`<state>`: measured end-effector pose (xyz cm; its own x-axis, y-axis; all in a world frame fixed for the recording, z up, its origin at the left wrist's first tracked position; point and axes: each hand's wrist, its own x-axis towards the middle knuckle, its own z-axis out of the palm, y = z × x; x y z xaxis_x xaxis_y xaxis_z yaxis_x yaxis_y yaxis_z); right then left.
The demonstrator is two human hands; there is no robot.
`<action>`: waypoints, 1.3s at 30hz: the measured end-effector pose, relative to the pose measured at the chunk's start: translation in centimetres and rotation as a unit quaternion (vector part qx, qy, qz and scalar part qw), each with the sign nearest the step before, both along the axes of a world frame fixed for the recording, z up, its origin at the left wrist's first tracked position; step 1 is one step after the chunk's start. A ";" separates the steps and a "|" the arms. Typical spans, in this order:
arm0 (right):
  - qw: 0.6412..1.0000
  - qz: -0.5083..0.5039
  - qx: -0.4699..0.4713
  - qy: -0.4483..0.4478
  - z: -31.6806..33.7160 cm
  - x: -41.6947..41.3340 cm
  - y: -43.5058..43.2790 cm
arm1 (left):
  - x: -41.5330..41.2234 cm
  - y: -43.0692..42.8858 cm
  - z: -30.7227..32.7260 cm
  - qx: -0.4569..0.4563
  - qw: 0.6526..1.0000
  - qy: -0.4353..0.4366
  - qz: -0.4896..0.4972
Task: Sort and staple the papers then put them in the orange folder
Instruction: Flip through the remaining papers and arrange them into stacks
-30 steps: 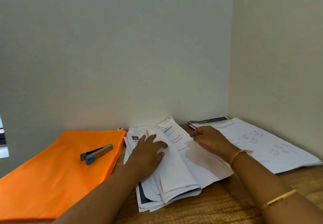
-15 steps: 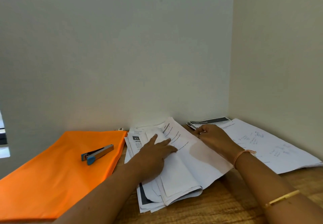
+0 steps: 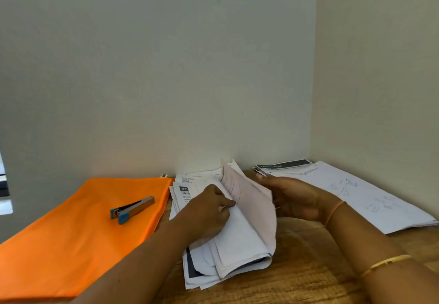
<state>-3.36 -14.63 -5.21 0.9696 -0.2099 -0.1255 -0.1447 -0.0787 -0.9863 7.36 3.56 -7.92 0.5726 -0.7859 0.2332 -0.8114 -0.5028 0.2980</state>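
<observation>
Sorting is judged underway: paper stack (image 3: 244, 249) at desk (image 3: 308, 268) centre is pinched by curled left hand (image 3: 206, 213), lifted sheets (image 3: 251, 199) are backed by right hand (image 3: 294, 197), its grip untellable; next, a matched set must be pulled free for stapler (image 3: 131, 208) lying on orange folder (image 3: 71, 244).

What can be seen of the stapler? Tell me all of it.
The stapler is slim, with a shiny metal body and a blue plastic end. It lies flat on the orange folder, left of the papers, slanted, its blue end nearer the person. Only the folder touches it.
</observation>
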 end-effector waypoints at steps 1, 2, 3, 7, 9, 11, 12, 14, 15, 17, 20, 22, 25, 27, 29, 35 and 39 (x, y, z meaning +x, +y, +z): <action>1.000 0.013 -0.008 -0.004 -0.1 0.1 0.4 | 0.0 0.1 0.1 -0.002 1.000 0.000 -0.002; 0.999 0.025 -0.022 -0.009 -0.2 0.1 0.9 | 0.0 0.1 0.1 -0.007 1.000 0.009 -0.003; 0.998 0.041 -0.042 -0.010 -0.3 0.3 1.2 | 0.1 0.2 0.2 -0.015 0.999 0.029 -0.003; 0.991 0.066 -0.113 -0.012 -0.7 0.9 1.7 | 0.6 0.5 0.3 -0.107 0.980 0.166 0.031; 0.990 0.066 -0.122 -0.014 -0.8 0.9 1.8 | 0.4 0.5 0.6 -0.182 0.942 0.276 0.048; 0.989 0.071 -0.130 -0.017 -0.8 0.9 1.9 | 0.2 0.5 0.8 -0.220 0.910 0.347 0.054; 0.988 0.075 -0.132 -0.018 -0.9 0.9 1.9 | 0.1 0.5 0.8 -0.220 0.907 0.355 0.054; 0.987 0.081 -0.136 -0.020 -0.8 0.9 1.9 | 0.0 0.5 0.7 -0.205 0.915 0.344 0.058; 0.987 0.082 -0.135 -0.019 -0.8 0.9 2.0 | -0.2 0.5 0.6 -0.200 0.919 0.334 0.061; 0.989 0.079 -0.127 -0.014 -0.7 0.9 2.1 | -0.3 0.5 0.6 -0.197 0.925 0.318 0.067; 0.990 0.078 -0.116 -0.008 -0.7 1.0 2.0 | -0.5 0.5 0.8 -0.181 0.934 0.297 0.078; 0.990 0.078 -0.118 -0.006 -0.7 1.0 2.0 | -0.5 0.4 1.0 -0.169 0.940 0.282 0.094; 0.988 0.077 -0.136 -0.006 -0.8 0.9 2.1 | -0.5 -0.1 1.3 -0.177 0.933 0.288 0.120; 0.986 0.066 -0.154 -0.016 -0.7 1.0 2.2 | -0.8 -0.4 1.3 -0.180 0.927 0.302 0.133; 0.981 0.030 -0.184 -0.048 -0.7 1.2 2.3 | -1.0 -0.6 1.3 -0.187 0.918 0.323 0.137; 0.948 -0.065 -0.267 -0.157 -0.7 1.5 2.0 | -1.4 -0.5 1.5 -0.192 0.918 0.320 0.134; 0.953 -0.030 -0.247 -0.171 -0.7 1.4 2.6 | -1.6 -0.8 1.5 -0.213 0.916 0.315 0.130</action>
